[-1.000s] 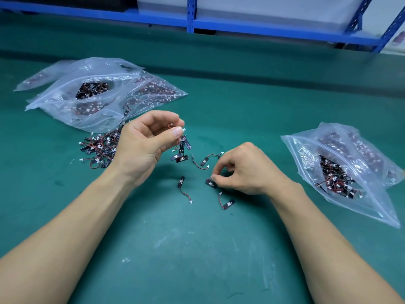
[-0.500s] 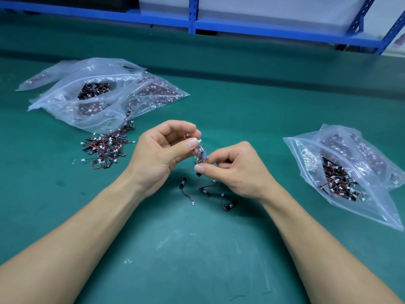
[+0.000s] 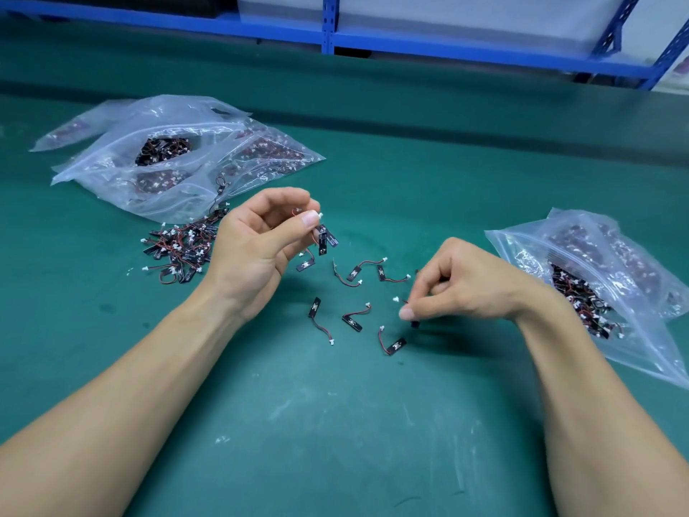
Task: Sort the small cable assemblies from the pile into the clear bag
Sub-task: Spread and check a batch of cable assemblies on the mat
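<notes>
pinching a small black-and-red cable assembly off the green desk, the right hand must pass it to the left hand, whose grip is closed on a gathered bunch.

left hand: pinching cable assemblies | right hand: seemingly pinching one

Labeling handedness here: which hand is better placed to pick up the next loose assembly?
Right, probably. The right hand is low on the mat, already pinching one assembly among the loose ones. The left hand is raised, holding a small bunch.
</notes>
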The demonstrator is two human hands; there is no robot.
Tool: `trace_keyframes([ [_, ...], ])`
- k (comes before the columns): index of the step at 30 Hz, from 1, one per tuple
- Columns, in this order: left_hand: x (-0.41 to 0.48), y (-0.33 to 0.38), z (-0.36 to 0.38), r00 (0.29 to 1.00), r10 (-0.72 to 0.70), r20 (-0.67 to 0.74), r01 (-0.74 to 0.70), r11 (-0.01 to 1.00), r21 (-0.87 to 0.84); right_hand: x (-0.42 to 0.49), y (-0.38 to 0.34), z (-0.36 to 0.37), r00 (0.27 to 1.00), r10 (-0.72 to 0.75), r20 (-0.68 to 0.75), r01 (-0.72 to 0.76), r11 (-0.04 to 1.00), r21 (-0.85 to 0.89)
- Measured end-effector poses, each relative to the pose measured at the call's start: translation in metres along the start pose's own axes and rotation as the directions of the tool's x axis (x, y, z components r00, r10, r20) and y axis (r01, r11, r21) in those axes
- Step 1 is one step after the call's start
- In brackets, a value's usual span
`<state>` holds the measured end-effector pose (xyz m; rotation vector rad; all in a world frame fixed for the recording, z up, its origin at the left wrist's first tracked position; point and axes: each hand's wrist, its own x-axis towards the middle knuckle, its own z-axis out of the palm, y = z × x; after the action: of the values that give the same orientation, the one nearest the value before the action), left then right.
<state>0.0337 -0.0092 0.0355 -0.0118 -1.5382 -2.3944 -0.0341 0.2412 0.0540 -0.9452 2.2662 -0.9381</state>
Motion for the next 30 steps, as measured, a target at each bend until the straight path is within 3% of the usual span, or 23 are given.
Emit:
trace_keyframes([
  [2,0.000,-0.001,0.000,1.000,-0.002,0.011,0.002,1.000,0.011,-0.003,0.000,-0.003,0.996,0.077,0.040,-0.073,0.994,-0.075],
  [5,0.000,-0.001,-0.001,1.000,-0.007,0.024,0.006,1.000,0.016,-0.005,-0.001,-0.008,0.990,0.118,-0.081,-0.125,0.989,-0.080],
  [11,-0.004,-0.006,0.003,0.994,-0.049,0.097,0.044,0.998,0.051,0.009,-0.003,0.008,0.938,-0.031,-0.344,0.087,0.985,0.146],
  [17,-0.009,-0.011,0.006,0.978,-0.067,0.197,0.055,0.997,0.062,0.025,-0.016,0.031,0.923,-0.080,-0.376,0.201,0.934,0.295],
  [30,-0.006,-0.011,0.004,0.987,-0.023,0.158,0.011,0.997,0.075,0.027,-0.014,0.032,0.878,-0.081,-0.472,0.243,0.925,0.294],
])
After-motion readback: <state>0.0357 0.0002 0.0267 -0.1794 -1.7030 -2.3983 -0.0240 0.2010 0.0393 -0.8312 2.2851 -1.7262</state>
